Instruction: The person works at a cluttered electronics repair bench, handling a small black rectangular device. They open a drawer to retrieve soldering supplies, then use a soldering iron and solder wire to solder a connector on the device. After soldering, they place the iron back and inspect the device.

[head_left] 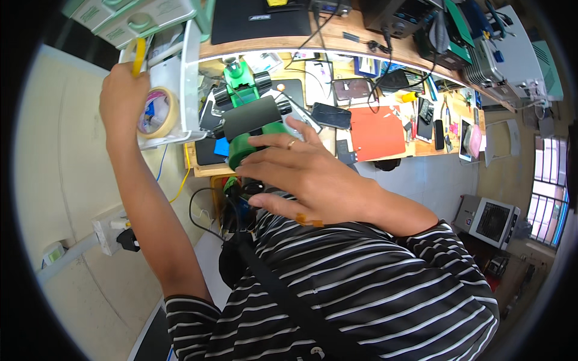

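My left hand [123,99] is over the pulled-out white drawer [191,84], its fingers closed around a narrow yellow object [139,54] whose kind I cannot make out. Just below that hand, a wide roll of cream tape [164,120] lies inside the drawer, with something blue in its core. My right hand [307,174] has its fingers stretched out beside a green and black microscope [241,75]. Its fingertips overlap the microscope's green lower part [241,147]; whether they touch it is not clear. No object shows in the right hand.
On the wooden bench lie a red-orange mat [377,133], a dark phone [331,115] and several tools. A raised shelf [271,45] holds a black mat and electronic boxes. Green-white drawers [132,24] stand at the upper left. Cables hang near my body.
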The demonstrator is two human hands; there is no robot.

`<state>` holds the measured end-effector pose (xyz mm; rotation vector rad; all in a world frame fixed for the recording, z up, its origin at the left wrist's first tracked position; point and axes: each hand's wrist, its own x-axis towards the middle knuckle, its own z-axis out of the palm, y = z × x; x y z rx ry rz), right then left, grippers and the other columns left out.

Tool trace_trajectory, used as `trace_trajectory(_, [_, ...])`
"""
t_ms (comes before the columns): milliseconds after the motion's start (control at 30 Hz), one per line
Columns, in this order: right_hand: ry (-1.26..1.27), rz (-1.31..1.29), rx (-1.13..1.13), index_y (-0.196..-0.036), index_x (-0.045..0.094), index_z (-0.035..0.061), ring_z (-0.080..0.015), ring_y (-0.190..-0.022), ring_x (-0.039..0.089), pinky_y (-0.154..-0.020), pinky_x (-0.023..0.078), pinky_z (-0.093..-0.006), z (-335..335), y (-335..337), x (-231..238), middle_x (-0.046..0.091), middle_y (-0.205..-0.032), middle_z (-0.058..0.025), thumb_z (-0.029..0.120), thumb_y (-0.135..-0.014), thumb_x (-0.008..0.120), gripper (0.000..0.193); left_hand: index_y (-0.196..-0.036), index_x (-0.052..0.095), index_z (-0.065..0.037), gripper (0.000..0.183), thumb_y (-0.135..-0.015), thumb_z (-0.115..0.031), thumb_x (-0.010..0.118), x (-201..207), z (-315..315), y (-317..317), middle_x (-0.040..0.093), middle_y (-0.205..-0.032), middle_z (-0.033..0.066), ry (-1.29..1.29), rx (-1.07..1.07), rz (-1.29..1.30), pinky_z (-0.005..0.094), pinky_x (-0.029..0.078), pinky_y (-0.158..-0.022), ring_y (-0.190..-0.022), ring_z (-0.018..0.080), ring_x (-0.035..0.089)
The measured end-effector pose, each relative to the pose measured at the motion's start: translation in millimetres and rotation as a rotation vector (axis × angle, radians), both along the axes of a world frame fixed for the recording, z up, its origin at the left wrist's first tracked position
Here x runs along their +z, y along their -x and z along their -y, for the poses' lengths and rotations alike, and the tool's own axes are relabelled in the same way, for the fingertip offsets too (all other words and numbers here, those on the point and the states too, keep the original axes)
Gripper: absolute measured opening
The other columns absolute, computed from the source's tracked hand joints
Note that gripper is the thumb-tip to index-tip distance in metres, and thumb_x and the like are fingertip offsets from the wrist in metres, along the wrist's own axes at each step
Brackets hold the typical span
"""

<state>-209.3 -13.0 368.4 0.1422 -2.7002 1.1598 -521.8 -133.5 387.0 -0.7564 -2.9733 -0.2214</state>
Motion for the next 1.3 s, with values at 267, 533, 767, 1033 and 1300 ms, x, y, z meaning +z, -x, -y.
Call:
trace_trajectory(267, [0.048, -0.025, 0.023, -0.129, 0.069, 0.0086, -0.0332, -0.140, 0.052, -0.120, 0.024, -0.0655, 3.4, -10.5, -6.0, 0.069, -0.127, -0.0095, 0.034, -0.101, 0.069, 0.038, -0.134, 0.067, -0.008, 0.055, -0.083, -0.029, 0.072, -16.1, -7.9, -11.4, 0.074, -0.116, 0.0240, 0.054, -0.030, 0.036, 0.0505, 0.055, -0.093, -0.109, 0.0423, 0.071])
trace_trajectory(533, [0.075, -0.033, -0.028, -0.130, 0.068, 0.0086, -0.0317, -0.140, 0.052, -0.121, 0.023, -0.0617, -0.4, -27.2, -17.6, 0.069, -0.126, -0.0103, 0.033, -0.100, 0.069, 0.039, -0.133, 0.060, -0.004, 0.056, -0.082, -0.025, 0.072, -14.5, -11.0, 2.8, 0.073, -0.116, 0.0241, 0.127, -0.032, 0.025, 0.0502, 0.054, -0.093, -0.111, 0.0417, 0.070])
trace_trajectory(767, [0.129, -0.020, -0.110, -0.131, 0.067, 0.0097, -0.0296, -0.141, 0.052, -0.123, 0.023, -0.0603, -6.1, -49.2, -35.4, 0.068, -0.130, -0.0082, 0.034, -0.099, 0.072, 0.040, -0.132, 0.062, 0.000, 0.048, -0.085, -0.012, 0.063, 2.1, 4.0, -12.2, 0.073, -0.113, 0.0268, 0.131, -0.075, -0.012, 0.0513, 0.053, -0.093, -0.110, 0.0444, 0.069])
trace_trajectory(1033, [0.202, 0.029, -0.212, -0.127, 0.073, 0.0092, -0.0308, -0.133, 0.061, -0.121, 0.029, -0.0572, -21.4, -58.1, -22.5, 0.073, -0.127, -0.0094, 0.023, -0.092, 0.079, 0.038, -0.126, 0.070, 0.003, 0.034, -0.097, -0.010, 0.063, 14.2, 52.5, -27.7, 0.068, -0.114, 0.0252, -0.126, 0.019, -0.141, 0.0509, 0.051, -0.094, -0.107, 0.0455, 0.066])
trace_trajectory(1300, [0.118, 0.139, -0.164, -0.123, 0.074, 0.0057, -0.0327, -0.131, 0.063, -0.120, 0.031, -0.0597, -27.0, -40.9, -15.3, 0.075, -0.123, -0.0116, 0.020, -0.091, 0.080, 0.036, -0.121, 0.076, -0.007, 0.029, -0.095, -0.003, 0.066, 4.2, 69.1, -44.6, 0.064, -0.099, 0.0143, -0.389, -0.100, -0.374, 0.0451, 0.049, -0.084, -0.096, 0.0358, 0.062])
